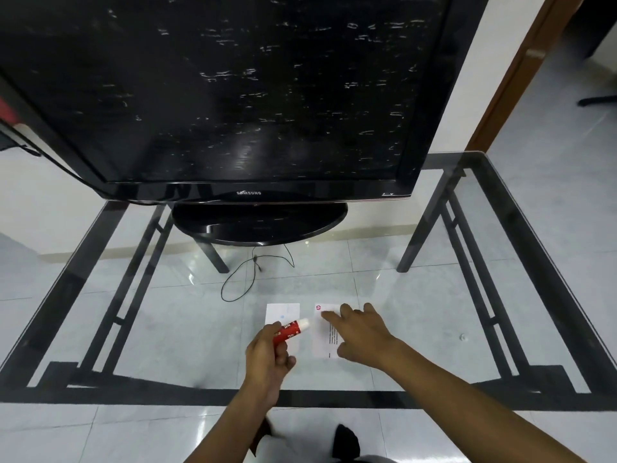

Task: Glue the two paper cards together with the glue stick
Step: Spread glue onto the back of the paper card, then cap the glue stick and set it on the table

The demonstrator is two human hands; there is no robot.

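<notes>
Two white paper cards lie side by side on the glass table. The left card (282, 312) is plain; the right card (323, 339) carries a red logo and small print. My left hand (268, 355) grips a red glue stick (290, 332), its white tip pointing right toward the gap between the cards. My right hand (362, 332) rests flat on the right card, fingers spread, the index finger reaching toward the card's upper left corner. Each hand hides part of the card under it.
A large black television (233, 95) on an oval stand (260, 222) fills the far half of the glass table (434, 322). A thin black cable (248, 279) lies in front of the stand. A small clear bit (462, 337) sits to the right of the cards.
</notes>
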